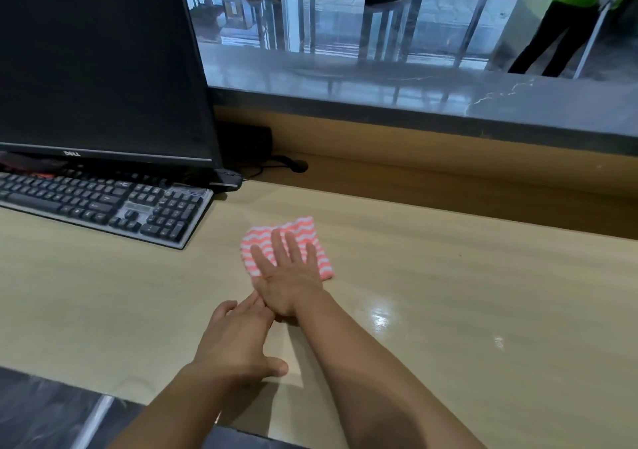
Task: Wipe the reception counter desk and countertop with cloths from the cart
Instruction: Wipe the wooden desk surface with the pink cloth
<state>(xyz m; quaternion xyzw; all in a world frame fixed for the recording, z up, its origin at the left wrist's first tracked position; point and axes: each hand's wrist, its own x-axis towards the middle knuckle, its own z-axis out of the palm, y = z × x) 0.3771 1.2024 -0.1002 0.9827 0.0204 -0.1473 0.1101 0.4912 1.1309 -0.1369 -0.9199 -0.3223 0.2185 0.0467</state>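
1. Now our right hand (286, 276) lies flat on the pink-and-white striped cloth (312, 234), fingers straight and spread, pressing it to the desk (448, 293).
2. Our left hand (238, 338) holds nothing; its loosely straight fingers touch the right hand near the thumb's base.
3. We see the cloth right of the keyboard (103, 203), near the monitor (96, 61), in front of the raised grey countertop (379, 82).

Cloth (303, 229) on the desk (448, 293), right of the keyboard (103, 207); right hand (286, 276) flat on the cloth's near part, left hand (234, 338) nearer, fingertips touching it; monitor (96, 61) behind the keyboard, far left; raised countertop (379, 82) along the desk's far side; standing person (566, 17) beyond, far right
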